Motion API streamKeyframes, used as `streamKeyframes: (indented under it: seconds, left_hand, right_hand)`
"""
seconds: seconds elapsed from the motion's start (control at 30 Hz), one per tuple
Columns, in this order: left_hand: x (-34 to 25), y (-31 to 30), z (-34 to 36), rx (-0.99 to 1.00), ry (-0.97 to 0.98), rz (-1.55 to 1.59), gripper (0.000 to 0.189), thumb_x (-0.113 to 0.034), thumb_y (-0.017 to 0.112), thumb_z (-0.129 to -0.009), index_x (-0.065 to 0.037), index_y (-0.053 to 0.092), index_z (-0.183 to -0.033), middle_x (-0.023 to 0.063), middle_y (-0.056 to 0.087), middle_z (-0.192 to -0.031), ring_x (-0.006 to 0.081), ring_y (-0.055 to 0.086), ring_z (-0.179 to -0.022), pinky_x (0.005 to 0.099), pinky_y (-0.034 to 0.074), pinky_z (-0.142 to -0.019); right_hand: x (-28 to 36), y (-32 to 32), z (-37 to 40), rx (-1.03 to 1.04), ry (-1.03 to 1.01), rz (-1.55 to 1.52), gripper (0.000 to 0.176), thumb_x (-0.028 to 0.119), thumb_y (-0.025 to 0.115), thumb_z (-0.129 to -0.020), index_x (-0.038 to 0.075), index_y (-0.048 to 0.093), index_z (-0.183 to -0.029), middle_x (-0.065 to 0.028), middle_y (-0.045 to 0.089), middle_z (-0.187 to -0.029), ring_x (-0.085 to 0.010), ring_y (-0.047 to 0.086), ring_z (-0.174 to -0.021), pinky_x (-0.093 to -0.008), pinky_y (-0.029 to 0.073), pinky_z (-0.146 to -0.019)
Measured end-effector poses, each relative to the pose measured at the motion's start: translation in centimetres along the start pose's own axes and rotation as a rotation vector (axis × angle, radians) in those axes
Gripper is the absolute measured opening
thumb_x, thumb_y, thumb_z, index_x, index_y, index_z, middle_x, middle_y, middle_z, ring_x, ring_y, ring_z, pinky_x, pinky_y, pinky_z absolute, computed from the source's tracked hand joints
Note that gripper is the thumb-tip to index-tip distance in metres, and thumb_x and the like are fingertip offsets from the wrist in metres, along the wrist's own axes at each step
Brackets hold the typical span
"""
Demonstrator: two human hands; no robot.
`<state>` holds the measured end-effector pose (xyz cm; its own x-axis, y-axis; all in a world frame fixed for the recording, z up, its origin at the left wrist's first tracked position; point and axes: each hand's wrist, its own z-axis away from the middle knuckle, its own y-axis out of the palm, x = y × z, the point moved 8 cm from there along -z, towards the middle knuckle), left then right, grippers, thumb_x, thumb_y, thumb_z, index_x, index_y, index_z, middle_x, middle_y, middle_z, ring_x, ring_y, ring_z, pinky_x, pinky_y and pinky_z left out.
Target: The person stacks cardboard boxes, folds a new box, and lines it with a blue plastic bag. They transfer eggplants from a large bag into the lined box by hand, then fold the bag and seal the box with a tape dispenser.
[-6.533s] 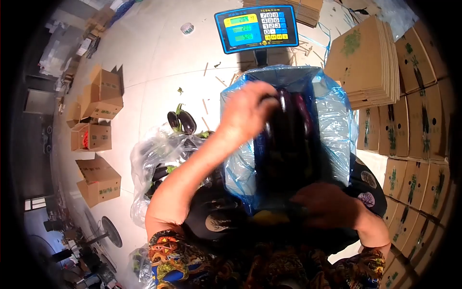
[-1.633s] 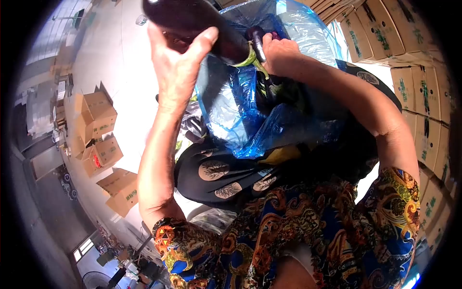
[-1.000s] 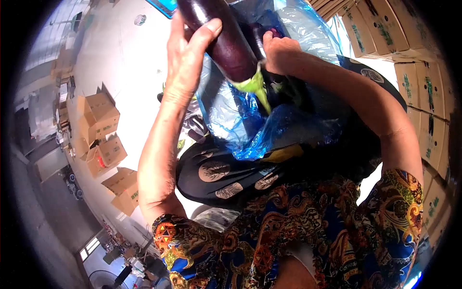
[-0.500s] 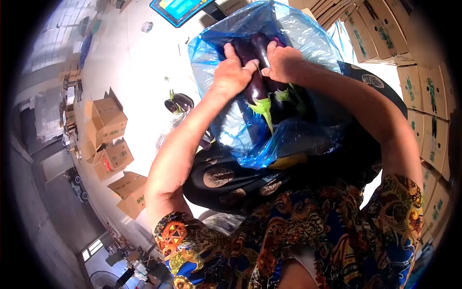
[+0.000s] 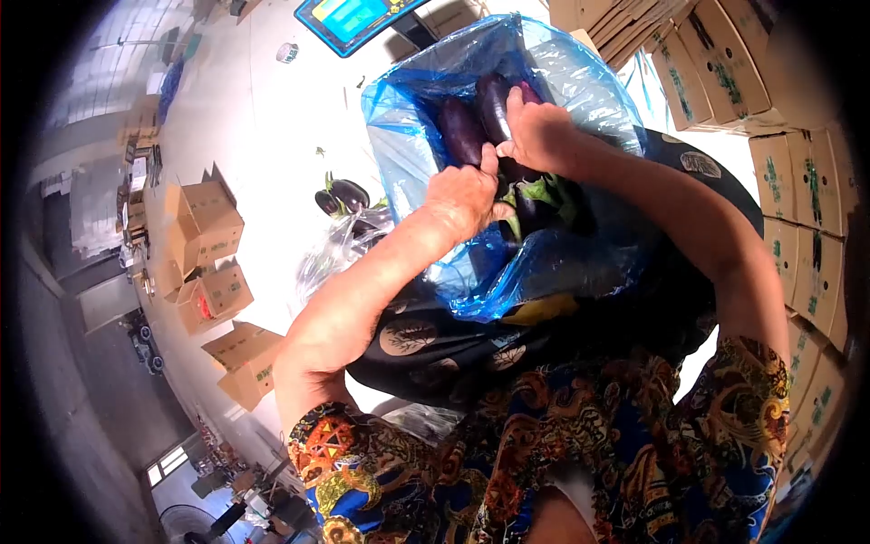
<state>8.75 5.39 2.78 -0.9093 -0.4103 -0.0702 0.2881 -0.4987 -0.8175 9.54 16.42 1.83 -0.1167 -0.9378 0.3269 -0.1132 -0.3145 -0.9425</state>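
Note:
Several dark purple eggplants (image 5: pixel 462 133) lie side by side in a blue plastic bag (image 5: pixel 403 118), which stands open in front of my lap. Their green stem ends point toward me. My left hand (image 5: pixel 464 198) is closed over the stem end of the left eggplant, covering most of its green cap. Just to the right, my right hand (image 5: pixel 542 136) has its fingers curled on the middle eggplant (image 5: pixel 492 102), thumb near my left fingertips. Green caps (image 5: pixel 544 190) of other eggplants show below my right hand. The bag's bottom is hidden.
Left of the bag, loose eggplants (image 5: pixel 349 195) lie on the pale floor by a clear plastic bag (image 5: pixel 331 258). Open cardboard boxes (image 5: pixel 208 227) stand farther left. A blue-framed scale display (image 5: pixel 353 18) is at the top. Stacked cartons (image 5: pixel 807 181) line the right side.
My left hand has slid down from the far part of the left eggplant to its stem end. My right hand stays in nearly the same place.

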Motion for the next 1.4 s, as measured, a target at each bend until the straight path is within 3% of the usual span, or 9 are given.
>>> streamKeyframes:
  seconds: [0.3,0.63,0.77,0.87,1.03,1.13,1.2,1.33,1.4]
  left_hand:
    - [1.2,-0.4,-0.8,-0.020,0.063,0.109,0.069,-0.024,0.071,-0.080,-0.006,0.037,-0.138,0.0204,0.068,-0.092,0.0378,0.066,-0.087,0.0462,0.054,-0.071]
    - [17.0,-9.1,3.5,-1.001,-0.154,0.916,0.036,-0.012,0.066,-0.083,0.000,0.060,-0.116,0.0137,0.067,-0.101,0.0231,0.064,-0.097,0.0337,0.049,-0.087]
    - [19.8,-4.7,-1.7,-0.614,-0.102,1.140,0.053,-0.010,0.068,-0.078,-0.001,0.053,-0.128,0.0161,0.061,-0.121,0.0264,0.056,-0.113,0.0333,0.038,-0.103]
    - [19.0,-3.7,-3.8,-0.354,-0.069,1.253,0.044,-0.010,0.068,-0.078,-0.002,0.060,-0.121,0.0100,0.066,-0.108,0.0206,0.060,-0.100,0.0319,0.043,-0.096]
    - [20.9,-6.0,-3.7,-0.660,-0.038,1.197,0.013,0.003,0.059,-0.082,0.001,0.067,-0.091,0.0017,0.065,-0.080,0.0110,0.057,-0.073,0.0243,0.047,-0.070]
    - [20.7,-7.1,-0.8,-0.811,0.026,1.264,0.013,0.002,0.056,-0.082,0.001,0.066,-0.090,0.0001,0.064,-0.080,0.0096,0.056,-0.074,0.0238,0.046,-0.072]
    - [20.0,-7.1,0.7,-0.770,0.057,1.265,0.012,0.001,0.056,-0.083,0.000,0.065,-0.090,-0.0003,0.063,-0.081,0.0090,0.056,-0.076,0.0231,0.045,-0.073]
    - [17.7,-7.1,3.2,-0.715,0.069,1.143,0.008,-0.002,0.059,-0.083,-0.002,0.063,-0.089,-0.0011,0.062,-0.080,0.0084,0.055,-0.078,0.0239,0.044,-0.076]
    - [15.2,-5.0,3.3,-0.597,0.205,0.965,0.010,-0.007,0.065,-0.082,-0.001,0.063,-0.090,-0.0011,0.061,-0.078,0.0095,0.055,-0.077,0.0274,0.046,-0.076]
  right_hand:
    - [0.6,-0.6,-0.3,-0.120,-0.089,0.051,0.092,0.033,0.082,-0.061,-0.015,0.041,-0.128,-0.0219,0.054,-0.109,-0.0321,0.055,-0.100,-0.0370,0.052,-0.081]
    - [0.0,-7.5,-2.7,0.069,0.030,0.018,0.064,0.030,0.074,-0.077,0.003,0.049,-0.129,-0.0188,0.056,-0.110,-0.0353,0.057,-0.102,-0.0429,0.049,-0.087]
    - [-3.9,-14.5,-5.0,-0.395,-0.035,0.182,0.064,0.041,0.069,-0.082,0.006,0.049,-0.132,-0.0194,0.056,-0.126,-0.0371,0.054,-0.116,-0.0441,0.045,-0.095]
    - [-10.4,-10.0,-7.6,0.142,0.288,-0.081,0.076,0.040,0.076,-0.075,0.007,0.047,-0.136,-0.0195,0.059,-0.124,-0.0326,0.058,-0.114,-0.0417,0.045,-0.097]
    - [-7.8,-10.3,-9.6,0.129,0.060,-0.574,0.010,0.013,0.065,-0.087,0.003,0.064,-0.084,0.0052,0.056,-0.072,-0.0053,0.050,-0.070,-0.0236,0.042,-0.064]
    - [-7.7,-13.4,-7.1,0.004,0.180,-0.697,0.014,0.008,0.059,-0.088,0.001,0.063,-0.077,-0.0006,0.059,-0.063,-0.0102,0.055,-0.064,-0.0255,0.046,-0.063]
    - [-6.8,-13.7,-5.3,0.162,0.146,-0.690,0.031,0.024,0.068,-0.084,0.001,0.063,-0.105,-0.0137,0.067,-0.097,-0.0213,0.064,-0.089,-0.0308,0.049,-0.078]
    - [0.3,-13.9,1.0,0.083,-0.332,-0.343,0.013,0.013,0.057,-0.090,0.005,0.066,-0.095,-0.0064,0.069,-0.083,-0.0223,0.066,-0.084,-0.0285,0.049,-0.070]
    - [-1.0,-7.4,4.8,0.259,-0.092,-0.600,0.012,0.012,0.057,-0.088,0.005,0.064,-0.096,-0.0115,0.067,-0.086,-0.0293,0.065,-0.089,-0.0353,0.050,-0.073]
